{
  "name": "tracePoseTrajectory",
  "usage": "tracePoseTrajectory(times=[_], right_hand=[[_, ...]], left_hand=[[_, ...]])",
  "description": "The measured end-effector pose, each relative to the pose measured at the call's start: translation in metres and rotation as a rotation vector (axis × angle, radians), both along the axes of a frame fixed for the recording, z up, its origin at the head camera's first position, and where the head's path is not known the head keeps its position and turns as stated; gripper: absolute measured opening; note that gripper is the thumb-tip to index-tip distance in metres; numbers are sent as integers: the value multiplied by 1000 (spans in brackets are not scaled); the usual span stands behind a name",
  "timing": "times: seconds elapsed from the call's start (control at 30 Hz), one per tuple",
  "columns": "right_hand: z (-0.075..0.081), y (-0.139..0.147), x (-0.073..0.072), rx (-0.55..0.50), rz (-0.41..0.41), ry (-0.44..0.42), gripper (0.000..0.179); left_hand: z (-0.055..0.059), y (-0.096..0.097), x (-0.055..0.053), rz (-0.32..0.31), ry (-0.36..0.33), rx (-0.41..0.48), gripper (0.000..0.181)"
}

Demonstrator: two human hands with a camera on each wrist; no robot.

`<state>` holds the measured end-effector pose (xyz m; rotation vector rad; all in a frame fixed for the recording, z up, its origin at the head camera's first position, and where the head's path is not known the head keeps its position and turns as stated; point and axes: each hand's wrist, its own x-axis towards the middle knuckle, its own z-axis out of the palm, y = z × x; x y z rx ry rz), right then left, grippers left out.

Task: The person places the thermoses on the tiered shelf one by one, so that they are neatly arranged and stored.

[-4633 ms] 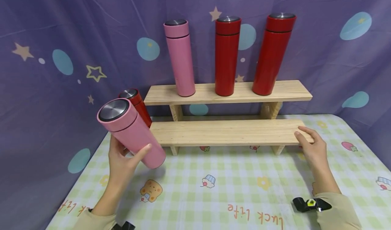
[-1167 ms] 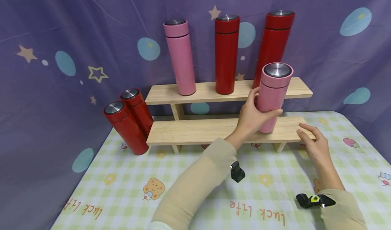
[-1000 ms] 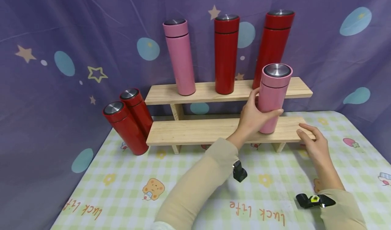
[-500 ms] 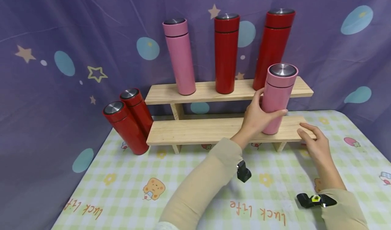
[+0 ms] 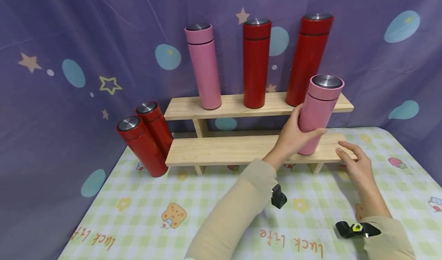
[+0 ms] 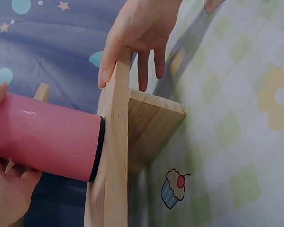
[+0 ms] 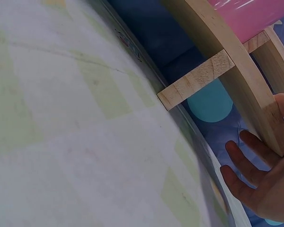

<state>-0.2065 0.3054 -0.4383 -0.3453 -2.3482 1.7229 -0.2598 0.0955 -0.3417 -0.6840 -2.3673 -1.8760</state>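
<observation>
Pink flask (image 5: 319, 116), steel-topped, is in the grip of the left hand (image 5: 291, 137), whose thumb curls across its front while the fingers wrap behind. It is over the right part of the lower shelf (image 5: 221, 149); from the left wrist its dark base appears to touch the wood, just below those fingers. Some seconds ago the same hand held it tilted, well to the left of the shelf; in the last half second it has slid a little further right, nearer the fingers of the other hand.

That right hand (image 5: 357, 164) has stayed where it was, gripping the shelf's right end: thumb and forefinger on the board, the remaining fingers loosely bent and spread below it.

Behind the left hand's fingers, the right-hand red flask (image 5: 309, 56) on the upper shelf (image 5: 231, 103) now shows more of its lower body than a second ago. The middle red flask (image 5: 256, 68) and the other pink flask (image 5: 205, 68) stand unmoved, farther left of the fingers. Well left of both hands, two red flasks (image 5: 145, 148) stand close together on the checked cloth (image 5: 241, 210); earlier, only one showed there.
</observation>
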Motion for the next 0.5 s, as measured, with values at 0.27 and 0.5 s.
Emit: tracePoseTrajectory(times=[0.27,0.5], right_hand=[[0,-1,1,6,3,-14,53],[0,-1,1,-6,1,-5,52]], left_hand=[[0,-1,1,9,-3,-12,84],[5,-5,5,43,29,-29,83]])
